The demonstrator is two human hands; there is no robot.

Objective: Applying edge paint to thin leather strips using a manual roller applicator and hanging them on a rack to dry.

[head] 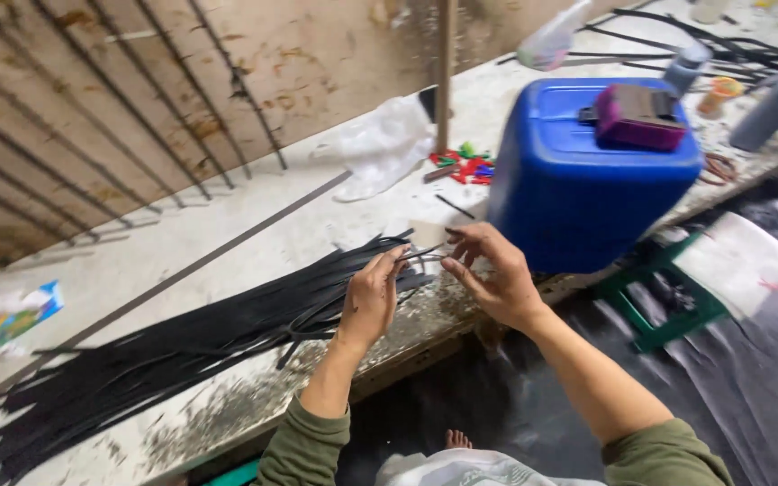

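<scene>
Two hands, left hand (371,301) and right hand (493,274), pinch one thin black strip (423,256) between fingertips, running crosswise just left of the blue jerrycan (587,180), above the bundle of black strips (182,346).

A thin black strip (420,256) is pinched between two hands above a long bundle of black strips (182,346) lying along the worktop's front edge.

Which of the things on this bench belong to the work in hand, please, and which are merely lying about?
In use: left hand, right hand, thin black strip pinched between them, pile of black strips.

Lying about: blue canister, purple box, white plastic bag, red and green clips.
</scene>
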